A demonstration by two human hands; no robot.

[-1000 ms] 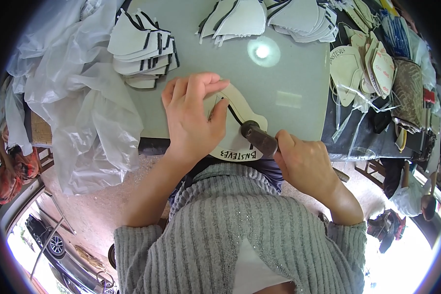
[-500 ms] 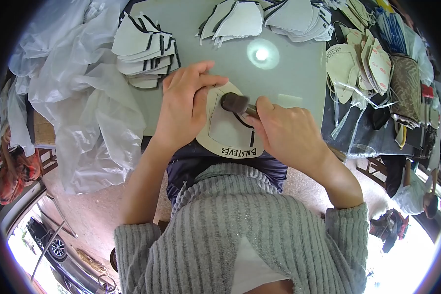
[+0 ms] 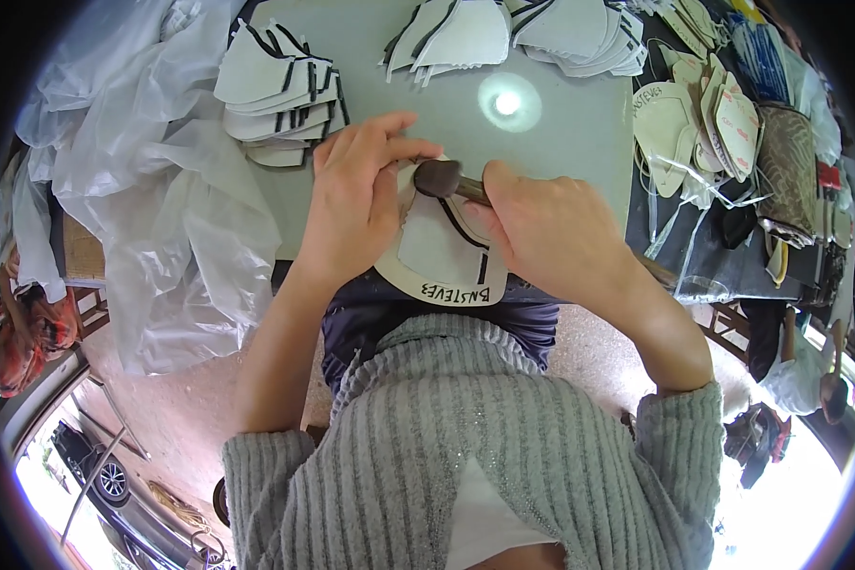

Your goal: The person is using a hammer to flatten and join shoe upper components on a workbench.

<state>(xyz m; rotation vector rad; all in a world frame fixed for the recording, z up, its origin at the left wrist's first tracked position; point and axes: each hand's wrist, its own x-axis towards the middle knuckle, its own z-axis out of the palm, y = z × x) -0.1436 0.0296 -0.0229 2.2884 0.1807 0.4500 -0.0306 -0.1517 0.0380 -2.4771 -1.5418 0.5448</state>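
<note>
A cream card template [image 3: 408, 284] with black handwriting on its near rim lies at the table's front edge. A pale grey-white piece [image 3: 434, 244] with a black curved band shows within its outline. My left hand [image 3: 354, 204] rests over the template's left side, fingers stretched out and thumb lying along it. From the right, my right hand [image 3: 553, 223] is closed round the handle of a brush [image 3: 438, 179]. The brush's dark, rounded head is over the far part of the template; whether it touches is unclear.
White cut pieces with black strips lie in a left stack [image 3: 280, 95] and along the far edge [image 3: 465, 36]. Clear plastic sheeting [image 3: 171, 228] hangs at left. Tied cream templates [image 3: 670, 123] and a patterned brown roll [image 3: 787, 171] sit on the right.
My right hand has carried the brush left and slightly away from me across the template. The template has shifted slightly left. My left hand stays nearly in place.
</note>
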